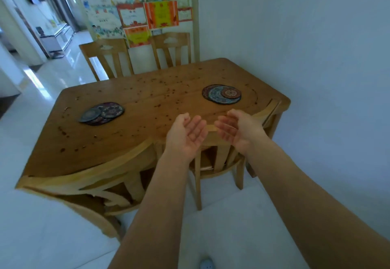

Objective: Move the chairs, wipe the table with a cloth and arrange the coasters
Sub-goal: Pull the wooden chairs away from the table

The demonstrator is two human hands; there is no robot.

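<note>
A wooden table (147,99) speckled with dark crumbs stands against the right wall. One pile of patterned round coasters (102,113) lies on its left part, another coaster pile (221,94) on the right. Two wooden chairs are tucked in on the near side, the left chair (88,184) and the right chair (217,163). My left hand (185,135) and my right hand (236,129) hover palms up over the right chair's top rail, fingers relaxed, holding nothing. No cloth is in view.
Two more chairs (107,57) (172,47) stand at the table's far side before a board of colourful posters (137,11). A white wall (316,57) runs along the right. Shiny white tile floor (42,99) stretches left toward a low cabinet (56,38).
</note>
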